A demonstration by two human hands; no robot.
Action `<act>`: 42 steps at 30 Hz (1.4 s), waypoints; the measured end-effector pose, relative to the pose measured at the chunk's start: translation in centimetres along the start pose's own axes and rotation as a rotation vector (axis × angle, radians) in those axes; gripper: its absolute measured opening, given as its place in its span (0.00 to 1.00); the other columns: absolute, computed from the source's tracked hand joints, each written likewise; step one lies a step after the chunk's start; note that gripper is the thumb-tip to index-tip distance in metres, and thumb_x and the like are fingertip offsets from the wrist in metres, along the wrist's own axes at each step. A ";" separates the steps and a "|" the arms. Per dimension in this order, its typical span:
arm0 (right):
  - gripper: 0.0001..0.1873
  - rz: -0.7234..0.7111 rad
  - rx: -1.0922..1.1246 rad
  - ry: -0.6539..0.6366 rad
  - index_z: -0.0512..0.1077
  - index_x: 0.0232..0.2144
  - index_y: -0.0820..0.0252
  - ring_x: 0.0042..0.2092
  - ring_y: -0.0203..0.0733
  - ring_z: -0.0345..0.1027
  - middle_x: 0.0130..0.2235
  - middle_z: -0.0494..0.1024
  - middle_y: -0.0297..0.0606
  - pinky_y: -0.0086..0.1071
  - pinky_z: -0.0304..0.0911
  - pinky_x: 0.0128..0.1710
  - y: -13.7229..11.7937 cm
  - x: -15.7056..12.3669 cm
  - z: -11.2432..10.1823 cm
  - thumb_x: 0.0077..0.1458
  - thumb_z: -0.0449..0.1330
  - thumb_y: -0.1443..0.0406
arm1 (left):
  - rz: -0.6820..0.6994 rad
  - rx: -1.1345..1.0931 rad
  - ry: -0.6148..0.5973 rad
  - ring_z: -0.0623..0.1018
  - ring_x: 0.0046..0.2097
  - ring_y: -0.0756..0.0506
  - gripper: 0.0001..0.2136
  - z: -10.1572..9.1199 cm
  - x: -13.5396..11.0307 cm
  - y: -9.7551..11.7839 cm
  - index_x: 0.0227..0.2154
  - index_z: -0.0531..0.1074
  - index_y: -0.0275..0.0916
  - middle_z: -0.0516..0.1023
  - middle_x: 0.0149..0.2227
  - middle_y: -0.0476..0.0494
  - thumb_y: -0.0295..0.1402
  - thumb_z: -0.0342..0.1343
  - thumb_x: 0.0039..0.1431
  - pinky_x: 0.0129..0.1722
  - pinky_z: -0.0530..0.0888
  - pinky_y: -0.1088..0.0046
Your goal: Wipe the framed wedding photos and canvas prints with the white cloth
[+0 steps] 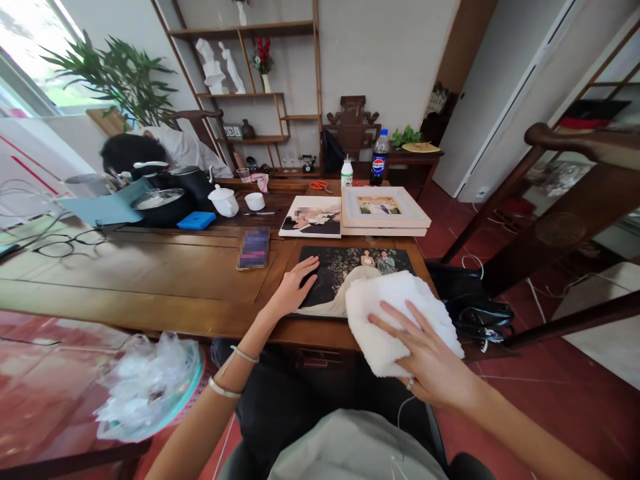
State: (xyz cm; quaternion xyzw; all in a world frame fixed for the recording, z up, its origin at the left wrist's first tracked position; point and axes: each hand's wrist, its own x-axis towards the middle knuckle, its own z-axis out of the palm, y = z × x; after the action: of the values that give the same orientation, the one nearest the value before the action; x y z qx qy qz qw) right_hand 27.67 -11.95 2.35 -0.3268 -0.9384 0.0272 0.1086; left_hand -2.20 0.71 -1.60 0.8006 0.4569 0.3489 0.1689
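In front of me a dark wedding photo album [327, 275], its cover showing a couple and a long pale gown, lies flat at the table's near edge. My left hand [296, 285] rests on its left side, fingers stretched out and holding nothing. A white towel [370, 300] hangs in my right hand [417, 350], whose fingers spread across it while the thumb is hidden. This towel covers the album's lower right corner and reaches past the table edge; whether it presses on the cover I cannot tell.
Behind the album are a photo book [313, 217], a framed photo on a box [385, 207], a white bottle [347, 173] and a cola bottle [379, 160]. A phone [253, 248] lies left. A bag-lined bin [150, 380] stands below; a person [185, 147] leans over across the table.
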 end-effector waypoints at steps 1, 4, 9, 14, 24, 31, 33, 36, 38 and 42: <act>0.06 -0.007 0.006 0.000 0.76 0.23 0.58 0.66 0.59 0.36 0.65 0.52 0.37 0.61 0.28 0.61 0.2 0.1 -0.1 0.44 0.59 0.71 | -0.003 -0.001 -0.004 0.64 0.62 0.44 0.18 0.0 0.0 0.0 0.53 0.68 0.37 0.67 0.59 0.40 0.36 0.45 0.63 0.62 0.60 0.59; 0.09 0.019 0.020 0.009 0.77 0.31 0.58 0.65 0.54 0.42 0.63 0.58 0.41 0.59 0.35 0.62 2.4 1.6 -0.6 0.51 0.56 0.69 | -0.015 0.001 -0.015 0.63 0.62 0.43 0.18 -0.1 -0.1 0.0 0.53 0.68 0.38 0.66 0.59 0.41 0.35 0.45 0.63 0.62 0.59 0.59; 0.15 0.133 -0.001 0.066 0.76 0.41 0.60 0.61 0.53 0.54 0.58 0.66 0.49 0.54 0.46 0.60 8.9 6.9 -1.3 0.60 0.51 0.61 | -0.007 0.004 -0.008 0.63 0.62 0.44 0.18 -0.3 0.0 0.1 0.53 0.68 0.38 0.67 0.59 0.41 0.35 0.46 0.63 0.62 0.59 0.60; 0.22 0.266 -0.030 0.088 0.69 0.52 0.59 0.59 0.53 0.57 0.57 0.68 0.45 0.48 0.54 0.57 13.4 10.8 -1.1 0.63 0.47 0.58 | 0.008 -0.001 0.000 0.64 0.61 0.44 0.18 -0.2 0.0 0.0 0.53 0.68 0.37 0.67 0.59 0.40 0.35 0.46 0.63 0.62 0.59 0.60; 0.14 0.057 -0.049 -0.019 0.77 0.38 0.55 0.65 0.56 0.39 0.64 0.54 0.40 0.60 0.33 0.61 2.0 4.3 -0.4 0.50 0.56 0.71 | 0.009 0.014 0.005 0.65 0.61 0.44 0.18 -0.1 0.1 0.1 0.52 0.69 0.37 0.67 0.58 0.40 0.35 0.45 0.63 0.62 0.60 0.60; 0.12 -0.010 0.021 -0.051 0.77 0.34 0.57 0.66 0.57 0.38 0.64 0.55 0.39 0.60 0.31 0.62 0.0 3.5 -0.2 0.47 0.58 0.70 | 0.005 0.009 -0.013 0.63 0.62 0.43 0.18 -0.2 0.0 0.1 0.53 0.68 0.37 0.67 0.59 0.40 0.36 0.45 0.64 0.62 0.59 0.59; 0.13 0.029 0.024 -0.020 0.76 0.38 0.57 0.65 0.54 0.43 0.63 0.59 0.42 0.58 0.37 0.61 1.8 5.0 -0.4 0.51 0.56 0.69 | 0.007 0.008 -0.014 0.64 0.62 0.43 0.18 -0.1 0.0 0.1 0.53 0.68 0.38 0.67 0.59 0.40 0.36 0.45 0.64 0.62 0.60 0.58; 0.14 0.110 0.000 0.024 0.75 0.43 0.57 0.63 0.53 0.49 0.60 0.63 0.48 0.57 0.44 0.59 5.3 8.2 -0.5 0.58 0.53 0.66 | 0.001 0.009 -0.007 0.64 0.62 0.43 0.18 -0.2 0.0 0.0 0.53 0.68 0.38 0.67 0.59 0.40 0.36 0.45 0.63 0.62 0.60 0.58; 0.16 0.175 -0.037 0.030 0.73 0.47 0.58 0.62 0.52 0.51 0.58 0.65 0.50 0.56 0.47 0.58 7.6 10.5 -0.4 0.61 0.51 0.62 | -0.002 0.005 -0.004 0.64 0.61 0.43 0.18 -0.2 0.0 0.0 0.53 0.68 0.38 0.67 0.59 0.40 0.36 0.45 0.63 0.62 0.59 0.58; 0.21 0.269 -0.090 0.043 0.69 0.52 0.62 0.61 0.54 0.53 0.58 0.65 0.54 0.54 0.49 0.57 10.2 13.8 -0.2 0.63 0.47 0.59 | 0.009 -0.007 -0.002 0.64 0.61 0.44 0.18 -0.1 0.0 -0.1 0.53 0.68 0.37 0.67 0.59 0.40 0.35 0.45 0.63 0.62 0.60 0.59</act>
State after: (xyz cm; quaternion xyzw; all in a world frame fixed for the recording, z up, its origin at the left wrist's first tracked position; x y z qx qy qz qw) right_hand 23.38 4.64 3.86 -0.4547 -0.8839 -0.0075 0.1095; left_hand -2.32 0.76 -1.58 0.8024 0.4520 0.3504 0.1705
